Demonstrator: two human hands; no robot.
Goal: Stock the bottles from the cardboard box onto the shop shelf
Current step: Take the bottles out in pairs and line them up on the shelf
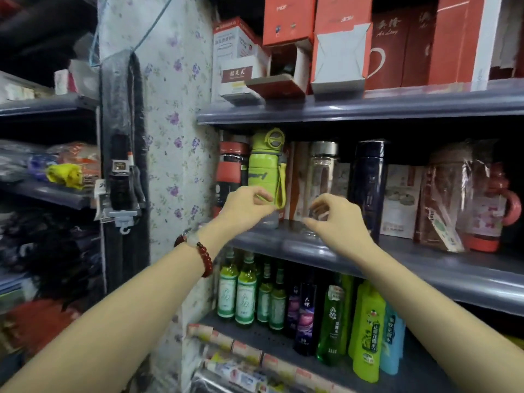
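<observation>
A lime green sports bottle (pixel 265 168) with a loop strap stands at the left of the middle shelf (pixel 354 251). My left hand (pixel 245 207) pinches its lower end with curled fingers. Right of it stands a clear glass bottle (pixel 321 171) with a silver cap. My right hand (pixel 333 219) is curled around that bottle's base at the shelf edge. A red-and-black bottle (pixel 228 171) stands left of the green one and a dark navy flask (pixel 367 182) right of the clear one. The cardboard box is out of view.
Red and white boxes (pixel 340 43) fill the top shelf. Green, purple and yellow bottles (pixel 306 307) crowd the shelf below. A red-based jug in plastic wrap (pixel 465 199) sits at the middle shelf's right. A floral-covered pillar (pixel 175 137) and another shelving unit (pixel 48 191) stand to the left.
</observation>
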